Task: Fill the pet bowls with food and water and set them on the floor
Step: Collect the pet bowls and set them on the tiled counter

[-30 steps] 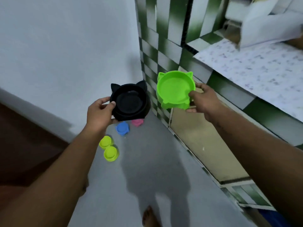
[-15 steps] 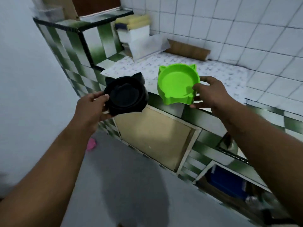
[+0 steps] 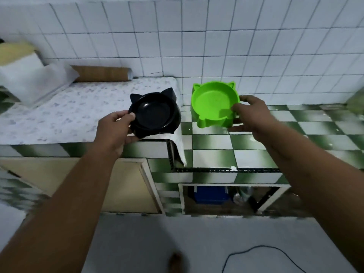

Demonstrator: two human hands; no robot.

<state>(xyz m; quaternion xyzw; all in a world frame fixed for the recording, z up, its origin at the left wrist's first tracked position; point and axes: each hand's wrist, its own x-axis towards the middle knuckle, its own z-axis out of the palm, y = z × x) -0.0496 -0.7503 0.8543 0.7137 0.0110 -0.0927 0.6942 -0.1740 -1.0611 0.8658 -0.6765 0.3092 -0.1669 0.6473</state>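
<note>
My left hand [image 3: 116, 129] grips a black cat-eared pet bowl [image 3: 155, 113] by its near left rim, thumb on top. The bowl is empty and hovers over the edge of the paper-covered counter [image 3: 59, 115]. A bright green cat-eared bowl [image 3: 212, 103], also empty, is held by my right hand [image 3: 254, 117], thumb inside the rim and fingers under the right side. It hangs above the green-and-white checked tile counter [image 3: 266, 138]. The two bowls are side by side, a small gap between them.
A white tiled wall [image 3: 216, 46] backs the counter. A brown roll [image 3: 102, 73] and white containers [image 3: 29, 75] sit at the back left. Below are a beige cabinet door [image 3: 118, 184] and an open niche with a blue box [image 3: 210, 194]. A black cable [image 3: 256, 253] lies on the grey floor.
The view has swung right from the floor corner to face the counter. Both hands still hold their bowls, now raised over the counter top; the small coloured cups on the floor left view.
</note>
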